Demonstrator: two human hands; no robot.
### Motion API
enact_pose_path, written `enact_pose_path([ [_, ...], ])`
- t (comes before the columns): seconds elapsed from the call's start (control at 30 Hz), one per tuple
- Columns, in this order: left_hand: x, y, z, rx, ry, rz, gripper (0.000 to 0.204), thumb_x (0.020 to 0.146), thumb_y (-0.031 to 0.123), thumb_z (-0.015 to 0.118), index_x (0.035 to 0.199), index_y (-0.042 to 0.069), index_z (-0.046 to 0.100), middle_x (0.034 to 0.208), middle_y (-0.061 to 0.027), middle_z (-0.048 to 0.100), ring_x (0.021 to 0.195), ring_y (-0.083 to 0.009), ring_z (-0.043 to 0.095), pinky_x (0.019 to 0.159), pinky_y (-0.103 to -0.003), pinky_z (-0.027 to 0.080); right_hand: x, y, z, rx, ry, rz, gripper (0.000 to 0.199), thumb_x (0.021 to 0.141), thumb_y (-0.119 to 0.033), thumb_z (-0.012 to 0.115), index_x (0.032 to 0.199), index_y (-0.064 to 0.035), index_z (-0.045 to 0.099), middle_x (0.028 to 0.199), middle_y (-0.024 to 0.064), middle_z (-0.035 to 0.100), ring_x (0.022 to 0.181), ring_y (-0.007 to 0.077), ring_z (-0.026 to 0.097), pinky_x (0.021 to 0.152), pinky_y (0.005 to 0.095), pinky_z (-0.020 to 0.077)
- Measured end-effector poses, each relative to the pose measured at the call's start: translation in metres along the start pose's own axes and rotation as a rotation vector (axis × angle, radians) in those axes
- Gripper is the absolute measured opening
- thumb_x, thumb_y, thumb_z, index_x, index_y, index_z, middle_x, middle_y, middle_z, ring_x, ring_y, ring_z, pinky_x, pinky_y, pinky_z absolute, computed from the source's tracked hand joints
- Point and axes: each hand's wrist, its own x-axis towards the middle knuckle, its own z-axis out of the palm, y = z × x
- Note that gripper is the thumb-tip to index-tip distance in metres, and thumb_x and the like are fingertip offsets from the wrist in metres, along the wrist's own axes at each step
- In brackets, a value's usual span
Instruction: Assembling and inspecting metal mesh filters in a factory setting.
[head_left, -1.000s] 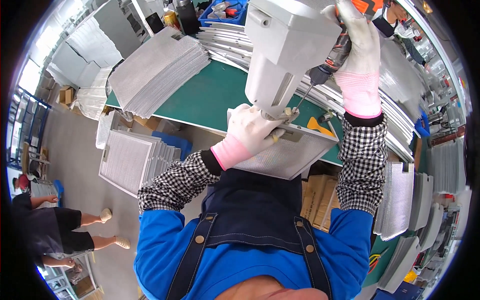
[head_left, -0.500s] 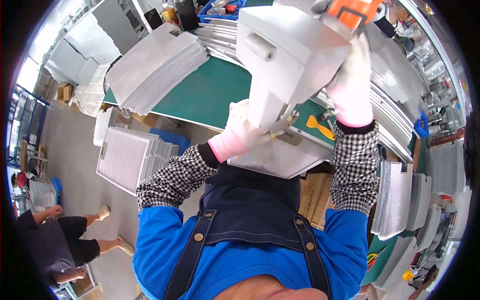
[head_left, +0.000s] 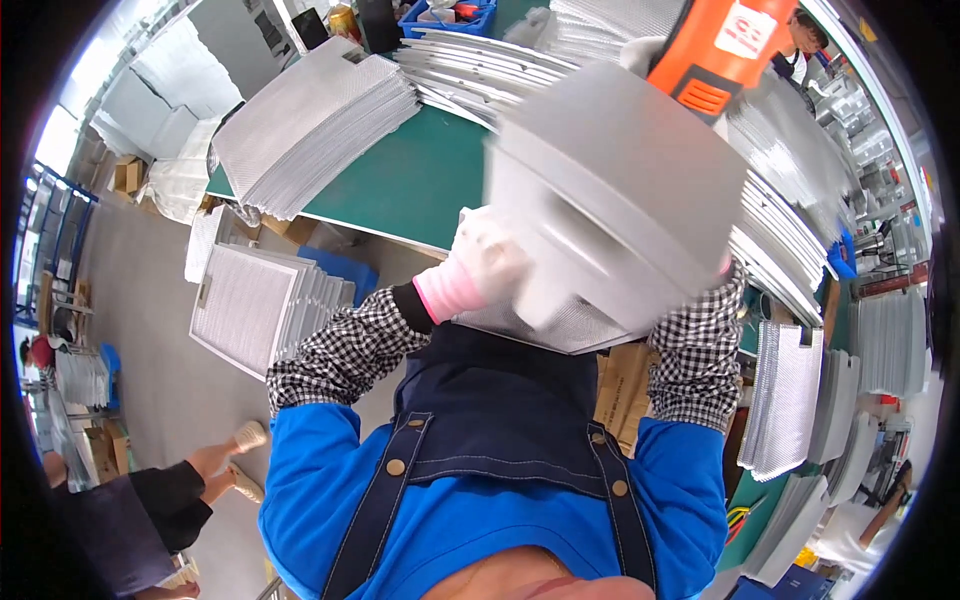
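Note:
A large grey housing (head_left: 620, 190) with an orange power-tool body (head_left: 715, 60) hangs before me, slightly blurred and tilted. My right hand (head_left: 727, 262) is mostly hidden behind the housing, only its pink glove cuff showing plainly; it supports the tool from that side. White-gloved, my left hand (head_left: 488, 262) is curled beside the housing's lower end. Its fingertips are smeared and partly covered, so what they pinch is hidden. Below both hands, a silver mesh filter panel (head_left: 580, 330) lies at the near table edge, largely covered by the tool.
The green tabletop (head_left: 410, 180) carries a stack of mesh panels (head_left: 310, 130) at left and more panels at the back and right. Framed panels (head_left: 245, 310) stand at lower left beside a blue bin (head_left: 345, 275). Another person (head_left: 150, 510) is on the floor at left.
The tool has swung down and right, its grey housing now covering most of my right hand and the yellow scraper. My left hand stays nearly in place. The person at left has shifted.

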Motion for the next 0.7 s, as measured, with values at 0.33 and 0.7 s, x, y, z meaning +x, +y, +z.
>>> enact_pose_path([
  [0.33, 0.001, 0.003, 0.004, -0.796, 0.472, -0.887, 0.060, 0.091, 0.008, 0.068, 0.143, -0.003, 0.040, 0.137, -0.0205, 0.050, 0.120, -0.0264, 0.055, 0.102, -0.037, 0.044, 0.044, -0.029, -0.049, -0.680, 0.274, -0.277, 0.017, 0.090, -0.022, 0.065, 0.095, -0.0061, 0.064, 0.082, -0.0011, 0.060, 0.072, 0.0093, 0.057, 0.066, 0.0261, 0.0465],
  [0.7, -0.118, -0.014, -0.030, -0.342, 0.486, -1.140, 0.039, 0.103, 0.037, 0.054, 0.081, 0.005, 0.056, 0.072, 0.0044, 0.043, 0.069, -0.0088, 0.038, 0.059, -0.028, 0.031, 0.066, -0.068, -0.137, -0.766, 0.251, -0.344, 0.055, 0.094, -0.034, 0.064, 0.136, -0.0001, 0.050, 0.118, 0.0120, 0.064, 0.107, 0.0226, 0.062, 0.097, 0.0354, 0.0474],
])
